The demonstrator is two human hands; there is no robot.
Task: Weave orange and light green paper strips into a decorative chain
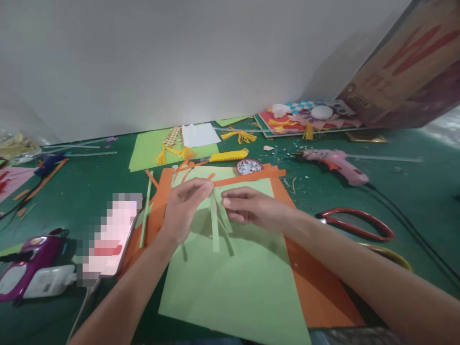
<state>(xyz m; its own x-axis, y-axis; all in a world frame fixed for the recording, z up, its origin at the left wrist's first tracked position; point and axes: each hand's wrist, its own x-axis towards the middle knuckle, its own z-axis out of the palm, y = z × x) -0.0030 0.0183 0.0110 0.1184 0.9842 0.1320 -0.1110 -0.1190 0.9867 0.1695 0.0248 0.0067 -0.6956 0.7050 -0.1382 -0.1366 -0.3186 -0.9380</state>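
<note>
head view | left hand [183, 206] pinched pale green strips [215, 230] by their upper ends | strips hung over the light green sheet [233, 292] | right hand [249, 205] was right beside them, fingertips close together; whether it gripped one, could not tell

Craft workspace: pink glue gun [334, 163], yellow cutter [230, 155], coloured paper [233, 287], green table [424, 191].

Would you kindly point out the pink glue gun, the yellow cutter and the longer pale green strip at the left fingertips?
Pink glue gun [340, 164]: head view, on its body.
Yellow cutter [229, 155]: head view, on its handle.
Pale green strip [215, 227]: head view, on its lower half.
</note>
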